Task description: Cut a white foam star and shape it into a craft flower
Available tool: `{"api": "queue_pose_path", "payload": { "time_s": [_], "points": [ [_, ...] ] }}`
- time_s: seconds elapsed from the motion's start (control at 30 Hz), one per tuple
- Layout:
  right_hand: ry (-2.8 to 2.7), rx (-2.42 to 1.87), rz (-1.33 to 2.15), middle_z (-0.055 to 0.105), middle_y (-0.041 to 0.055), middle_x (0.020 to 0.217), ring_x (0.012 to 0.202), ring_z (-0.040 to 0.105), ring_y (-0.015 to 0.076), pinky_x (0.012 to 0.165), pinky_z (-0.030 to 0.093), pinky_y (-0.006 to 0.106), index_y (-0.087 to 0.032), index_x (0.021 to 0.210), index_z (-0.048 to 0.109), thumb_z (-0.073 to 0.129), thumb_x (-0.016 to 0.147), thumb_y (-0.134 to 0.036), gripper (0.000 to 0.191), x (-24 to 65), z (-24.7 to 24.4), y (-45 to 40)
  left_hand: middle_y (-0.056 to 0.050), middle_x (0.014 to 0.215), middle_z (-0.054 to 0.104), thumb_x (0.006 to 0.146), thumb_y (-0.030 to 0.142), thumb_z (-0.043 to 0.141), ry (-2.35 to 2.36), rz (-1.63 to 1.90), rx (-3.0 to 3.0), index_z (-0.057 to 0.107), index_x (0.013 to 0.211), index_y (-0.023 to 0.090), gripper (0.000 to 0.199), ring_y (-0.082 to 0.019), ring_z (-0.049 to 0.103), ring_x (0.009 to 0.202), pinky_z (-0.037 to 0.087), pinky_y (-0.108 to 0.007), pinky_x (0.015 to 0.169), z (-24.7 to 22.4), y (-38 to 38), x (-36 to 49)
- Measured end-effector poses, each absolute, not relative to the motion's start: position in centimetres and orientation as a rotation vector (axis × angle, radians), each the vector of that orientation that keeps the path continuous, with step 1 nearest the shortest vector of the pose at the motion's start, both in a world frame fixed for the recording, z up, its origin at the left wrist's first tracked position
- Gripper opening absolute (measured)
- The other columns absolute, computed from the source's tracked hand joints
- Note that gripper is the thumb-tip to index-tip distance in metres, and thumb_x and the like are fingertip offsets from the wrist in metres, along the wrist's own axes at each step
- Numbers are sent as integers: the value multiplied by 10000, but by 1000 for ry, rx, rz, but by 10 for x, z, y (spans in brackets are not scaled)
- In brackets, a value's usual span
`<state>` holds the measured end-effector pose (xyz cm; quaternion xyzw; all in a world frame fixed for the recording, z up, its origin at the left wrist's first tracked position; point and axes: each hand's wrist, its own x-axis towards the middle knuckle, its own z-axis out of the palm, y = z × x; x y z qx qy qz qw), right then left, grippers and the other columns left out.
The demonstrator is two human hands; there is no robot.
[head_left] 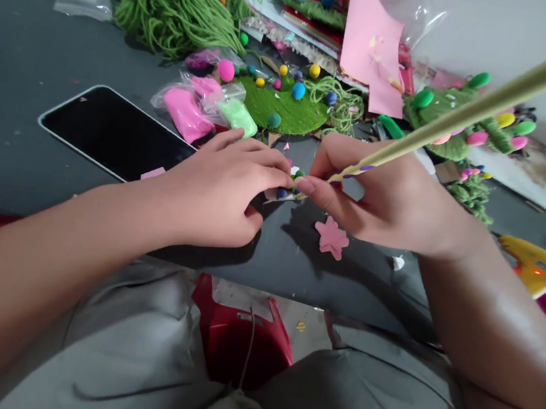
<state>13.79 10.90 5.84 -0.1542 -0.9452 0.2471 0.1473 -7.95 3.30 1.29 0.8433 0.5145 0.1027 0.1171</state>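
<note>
My right hand pinches a long pale yellow stick between thumb and fingers. Purple marks wind round the stick near its lower end, and it slants up to a gold part at the upper right. Its low end meets a small white piece with dark blue and green balls, mostly hidden by my fingers. From the left, my left hand lies palm down with fingers stretched out, an index fingertip against that small piece and the thumb bent under. A pink paper star lies just below my right hand.
A black-screened phone lies at left. Behind are green yarn, bagged pink clay, a green leaf-shaped piece with coloured balls, and pink paper. At right sits a yellow glue gun with a red light on.
</note>
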Motion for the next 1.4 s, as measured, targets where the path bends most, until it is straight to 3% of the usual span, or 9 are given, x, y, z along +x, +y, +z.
{"api": "queue_pose_path", "payload": {
  "time_s": [0.27,0.53,0.67,0.77,0.83,1.0,1.13,1.4],
  "points": [
    [-2349,-679,637,633,8,749,632,535,115,577,437,291,-216,866,630,676,997,-337,184,154,65,112,-101,1368,697,788,149,550,1531,320,2643,707,1217,185,457,-340,546,1379,278,-632,1245,17,20,-67],
    [-2241,-753,848,655,9,733,643,614,135,557,466,284,-193,873,625,668,1002,-396,245,137,52,126,-201,1248,718,844,140,515,1589,271,2744,711,1182,47,401,-370,584,1321,382,-569,1194,22,8,-47],
    [-2268,-727,927,648,-8,717,607,577,118,554,422,276,-181,883,622,672,997,-418,267,125,42,137,-205,1267,708,843,169,517,1606,243,2742,702,1229,27,451,-365,600,1285,414,-538,1164,20,5,-45],
    [-2326,-716,902,657,-6,727,617,561,117,587,402,282,-178,883,627,664,997,-450,297,116,37,144,-203,1340,689,815,173,526,1622,271,2748,643,1348,11,569,-362,556,1356,297,-571,1247,18,3,-45],
    [-2362,-715,881,652,-6,710,617,550,120,606,395,285,-182,862,613,628,1016,-463,321,112,36,147,-213,1382,672,806,174,532,1637,258,2755,586,1426,-1,646,-361,535,1384,298,-565,1241,17,1,-45],
    [-2440,-710,877,635,-14,663,594,546,123,609,395,282,-190,826,574,608,1022,-446,324,109,36,150,-202,1398,677,813,153,521,1725,190,2762,550,1487,15,689,-368,601,1252,479,-510,975,17,-3,-40],
    [-2443,-698,925,638,-7,684,624,559,131,622,404,276,-190,832,578,608,1020,-423,301,111,35,150,-178,1353,712,791,104,520,1774,187,2777,599,1454,37,672,-321,646,1010,477,-460,750,16,-4,-38],
    [-2425,-573,1029,619,-8,736,654,532,117,664,406,271,-178,831,584,624,1017,-396,289,108,26,148,-143,1060,760,841,102,502,1744,182,2790,597,1453,32,623,-288,621,855,467,-440,672,18,-1,-36]
  ]
}}
